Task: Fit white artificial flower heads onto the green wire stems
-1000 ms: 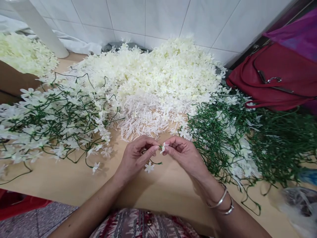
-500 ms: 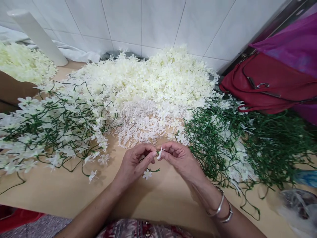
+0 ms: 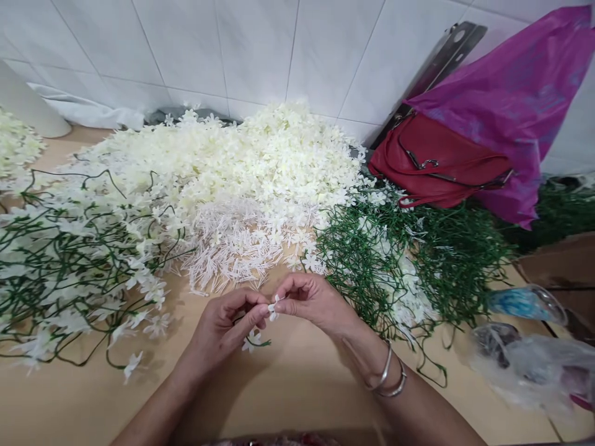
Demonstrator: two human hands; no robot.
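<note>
In the head view my left hand [image 3: 229, 321] and my right hand [image 3: 312, 302] meet fingertip to fingertip low over the tabletop. A small white artificial flower [image 3: 273, 308] sits between them, pinched by the thumb and forefinger of my right hand. My left hand pinches a green plastic stem, mostly hidden by its fingers, right beside that flower. Below the left fingers another white blossom [image 3: 252, 341] shows with a short green stem end; whether it joins the held stem is hidden. Two silver bangles circle my right wrist.
Cream-white blossoms [image 3: 279, 148] lie heaped against the tiled wall, with thin white stalks [image 3: 232, 248] before them. Stemmed flowers [image 3: 79, 266] spread left, bare green stems [image 3: 460, 254] right. A red handbag [image 3: 446, 161], a purple bag [image 3: 515, 93] and a clear plastic bag [image 3: 525, 365] occupy the right.
The view has turned rightward, so everything sits further left, and more of the purple bag and right side shows. Both hands keep their pinch at the flower.
</note>
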